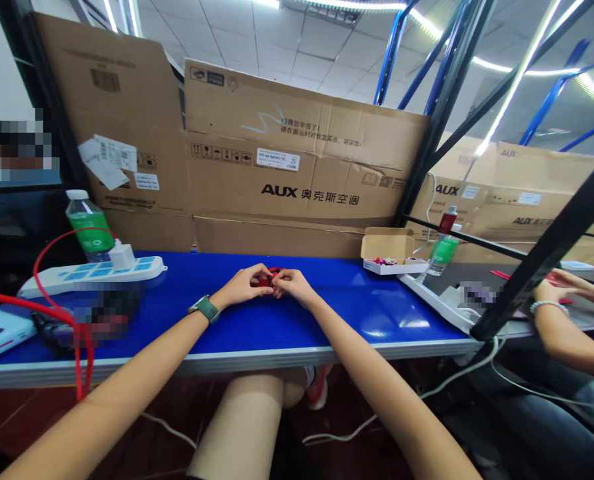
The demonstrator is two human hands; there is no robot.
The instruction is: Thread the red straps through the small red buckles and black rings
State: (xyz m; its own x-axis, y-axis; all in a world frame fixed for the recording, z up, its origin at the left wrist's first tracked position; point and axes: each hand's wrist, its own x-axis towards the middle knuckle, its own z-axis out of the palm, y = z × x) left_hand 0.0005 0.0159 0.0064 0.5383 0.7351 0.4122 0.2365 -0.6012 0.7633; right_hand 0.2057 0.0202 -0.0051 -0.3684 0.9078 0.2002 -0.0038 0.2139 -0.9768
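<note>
Both my hands meet at the middle of the blue table (257,327). My left hand (244,285), with a green watch (205,309) on its wrist, pinches a small red object (268,280). My right hand (291,284) is closed on the same red object from the other side. The fingers cover most of the object, so its shape is unclear. A small open cardboard box (387,248) with little red and white parts stands to the right of my hands.
A white power strip (94,272) with a charger, a green-labelled bottle (89,225) and a red cable (51,293) lie at the left. Large cardboard boxes (297,160) wall the back. Another person's hands (557,293) work at the right, past a black post (541,260) and a second bottle (443,252).
</note>
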